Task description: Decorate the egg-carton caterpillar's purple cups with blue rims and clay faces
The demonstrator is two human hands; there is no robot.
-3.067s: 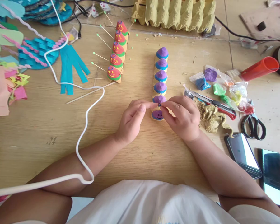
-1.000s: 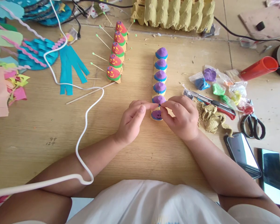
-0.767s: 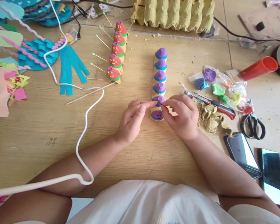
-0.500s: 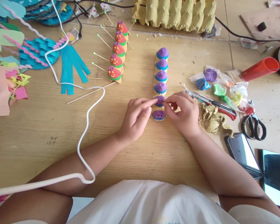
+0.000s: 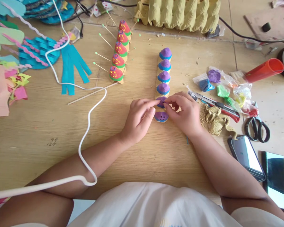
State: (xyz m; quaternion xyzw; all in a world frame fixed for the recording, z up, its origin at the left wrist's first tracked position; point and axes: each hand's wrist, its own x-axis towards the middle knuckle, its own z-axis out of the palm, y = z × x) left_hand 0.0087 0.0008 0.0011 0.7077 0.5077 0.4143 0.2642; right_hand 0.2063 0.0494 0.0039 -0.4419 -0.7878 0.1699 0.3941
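A row of egg-carton cones capped with purple and blue clay runs down the middle of the wooden table; the nearest cone has a smiley face. My left hand rests beside the row, its index finger stretched onto the second-nearest purple cap. My right hand pinches thumb and forefinger at that same cap on a tiny dark thing I cannot make out.
A second row of red and green cones with toothpicks stands to the left. Clay bags, a utility knife, scissors, a phone, an orange tube, an egg carton, paper cutouts and a white cord lie around.
Both hands have shifted slightly farther up the row, uncovering the smiley cone. My right hand's pinch has moved from between the two nearest cones onto the second purple cap.
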